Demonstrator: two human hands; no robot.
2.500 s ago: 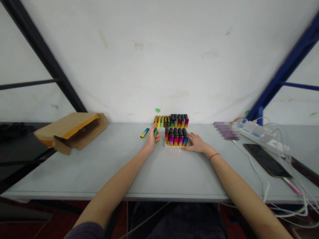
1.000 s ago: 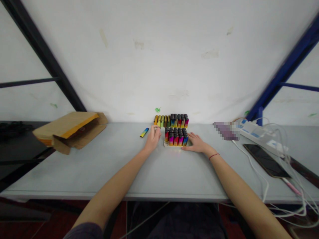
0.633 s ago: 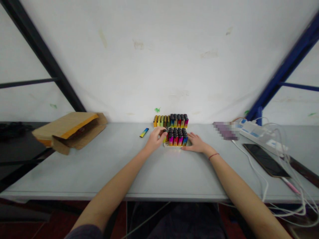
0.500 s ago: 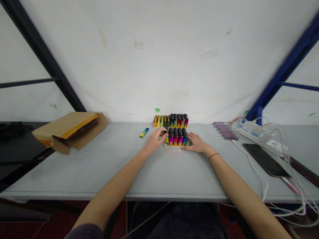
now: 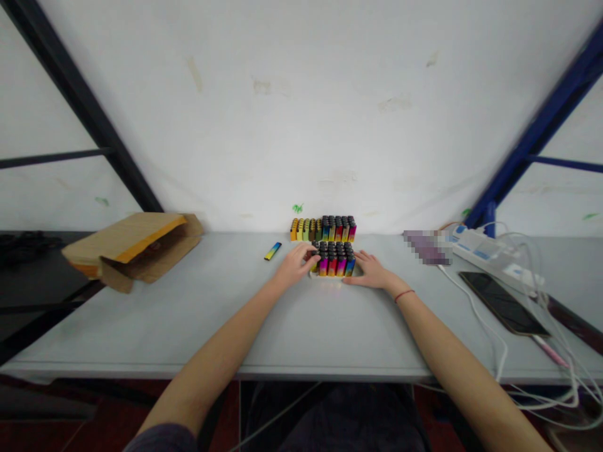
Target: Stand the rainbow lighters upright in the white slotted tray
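In the middle of the table, upright lighters (image 5: 332,263) with black tops and bright bodies stand packed in rows on a pale, low tray (image 5: 325,277). My left hand (image 5: 296,263) is at the tray's left front corner, thumb and fingers closed on a yellowish lighter (image 5: 313,266) that stands in line with the front row. Against the right side of the block lies my right hand (image 5: 372,270), its fingers spread and its thumb at the front corner. A single blue and yellow lighter (image 5: 272,251) lies flat to the left.
Behind the tray, by the wall, stand yellow and green lighters (image 5: 306,230) beside multicoloured ones (image 5: 339,230). An opened brown paper bag (image 5: 136,242) is at far left. On the right are a power strip (image 5: 499,257), a phone (image 5: 504,302), a blurred purple item (image 5: 426,248) and white cables.
The lighter in my left hand has gone slightly down into the front left corner, and the fingers have shifted a little with it. My right hand stays put.
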